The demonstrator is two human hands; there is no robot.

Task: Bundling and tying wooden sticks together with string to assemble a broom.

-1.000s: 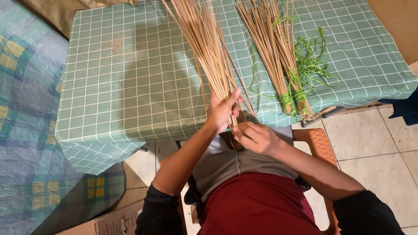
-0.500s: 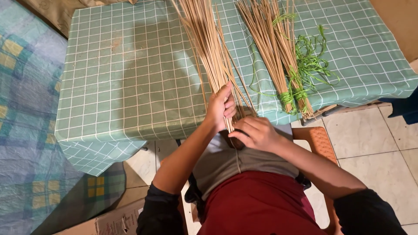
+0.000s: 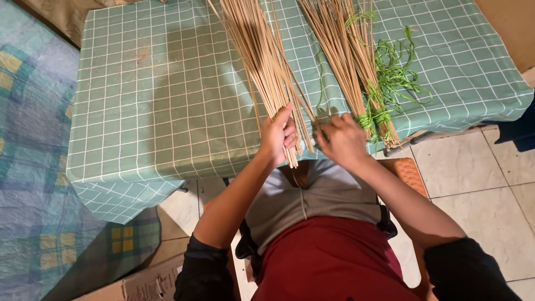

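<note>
Green checked cloth (image 3: 167, 111) covers the table in front of me, with pale floor tiles (image 3: 473, 167) to my right and a blue patterned blanket (image 3: 33, 139) off to my left. Across the cloth lies a loose bundle of thin tan sticks (image 3: 262, 61), fanning away from me, its near ends hanging just over the table edge above my lap. My left hand (image 3: 277, 135) is closed around those near ends, fingers curled tight about the bundle so the sticks stay gathered. My right hand (image 3: 341, 140) sits just beside it, knuckles up and fingers bent inward toward the bundle; I cannot tell from this angle whether they pinch anything, since the fingertips are hidden under the hand. To the right lie two more bundles (image 3: 348, 67), already bound near their ends with green string (image 3: 373, 118), and a loose tangle of the same green cord (image 3: 395, 69) rests on the cloth next to them. By my reckoning I am at the gathering stage: the sticks are bunched but carry no tie. Binding them would call for a firm, steady left grip so nothing slips, while the right reaches across to the cord and wraps close to the ends.
</note>
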